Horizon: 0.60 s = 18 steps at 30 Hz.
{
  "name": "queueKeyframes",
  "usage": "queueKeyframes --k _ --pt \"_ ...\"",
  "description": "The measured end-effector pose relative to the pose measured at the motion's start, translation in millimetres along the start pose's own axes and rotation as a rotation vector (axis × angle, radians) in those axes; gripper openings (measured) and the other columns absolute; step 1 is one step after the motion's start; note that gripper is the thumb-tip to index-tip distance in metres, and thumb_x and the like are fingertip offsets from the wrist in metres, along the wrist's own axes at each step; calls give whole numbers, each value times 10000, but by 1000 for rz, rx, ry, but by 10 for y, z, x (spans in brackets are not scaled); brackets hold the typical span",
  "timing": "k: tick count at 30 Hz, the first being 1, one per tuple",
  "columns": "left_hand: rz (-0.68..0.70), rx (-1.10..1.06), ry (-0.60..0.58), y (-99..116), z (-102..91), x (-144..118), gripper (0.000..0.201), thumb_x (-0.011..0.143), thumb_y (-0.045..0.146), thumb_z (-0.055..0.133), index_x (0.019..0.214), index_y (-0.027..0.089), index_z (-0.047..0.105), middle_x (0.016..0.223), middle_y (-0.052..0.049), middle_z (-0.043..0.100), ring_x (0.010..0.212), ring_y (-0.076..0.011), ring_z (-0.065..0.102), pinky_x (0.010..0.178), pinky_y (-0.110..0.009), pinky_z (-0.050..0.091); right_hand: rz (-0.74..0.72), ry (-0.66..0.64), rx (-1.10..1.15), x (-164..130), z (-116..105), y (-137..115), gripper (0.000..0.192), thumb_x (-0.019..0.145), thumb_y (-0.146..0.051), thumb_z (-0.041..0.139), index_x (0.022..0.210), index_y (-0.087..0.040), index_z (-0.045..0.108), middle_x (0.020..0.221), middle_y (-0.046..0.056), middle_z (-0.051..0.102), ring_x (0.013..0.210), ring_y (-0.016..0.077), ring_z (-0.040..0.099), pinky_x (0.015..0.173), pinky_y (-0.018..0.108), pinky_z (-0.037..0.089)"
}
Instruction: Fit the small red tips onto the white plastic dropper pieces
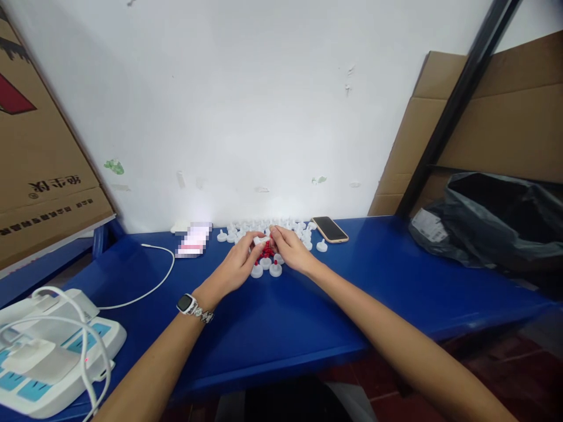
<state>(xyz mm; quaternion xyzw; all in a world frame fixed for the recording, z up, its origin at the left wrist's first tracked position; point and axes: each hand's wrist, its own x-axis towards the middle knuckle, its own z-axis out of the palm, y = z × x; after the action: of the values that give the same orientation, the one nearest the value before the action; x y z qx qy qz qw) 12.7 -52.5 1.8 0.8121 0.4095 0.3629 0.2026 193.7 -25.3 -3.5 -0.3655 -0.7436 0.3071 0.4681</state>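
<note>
A blue table (396,275) filled the lower middle of the frame, set against a white wall (246,105). A phone (330,229) lay face up just right of centre, near the wall. A blurred pink-and-white card (194,240) sat left of centre, and a white cable (149,281) curved from beside it toward the lower left. There a white power strip (48,357) with blue panels held plugs and looped cords. A cardboard box (39,146) with printed characters leaned at the upper left. At the right, flat cardboard (505,117) stood behind a slanting black bar (457,105), and a black plastic bag (497,223) with a white label rested on the table's right end.
</note>
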Motion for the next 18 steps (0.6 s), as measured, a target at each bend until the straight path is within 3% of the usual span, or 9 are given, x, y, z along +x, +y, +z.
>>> queueKeyframes --k 6,12,18 --pt "18 -8 30 41 52 0 426 1008 475 347 1313 199 455 961 -44 641 846 -190 602 818 -330 462 -14 77 -20 -9 17 -3 526 974 -617 308 670 -206 431 577 -38 425 567 119 430 583 259 344" --pt "35 -5 76 57 61 -14 405 1015 455 337 1304 198 454 827 -10 595 731 -175 571 737 -309 450 -46 127 -119 -37 29 -47 529 982 -606 290 663 -205 424 580 -33 406 585 125 422 591 266 325" --pt "52 1 121 95 80 -21 398 1022 443 326 1306 194 452 773 1 565 698 -164 545 722 -297 431 -59 186 -69 -54 94 -103 510 986 -601 276 682 -210 397 607 -30 395 591 127 409 589 271 317"
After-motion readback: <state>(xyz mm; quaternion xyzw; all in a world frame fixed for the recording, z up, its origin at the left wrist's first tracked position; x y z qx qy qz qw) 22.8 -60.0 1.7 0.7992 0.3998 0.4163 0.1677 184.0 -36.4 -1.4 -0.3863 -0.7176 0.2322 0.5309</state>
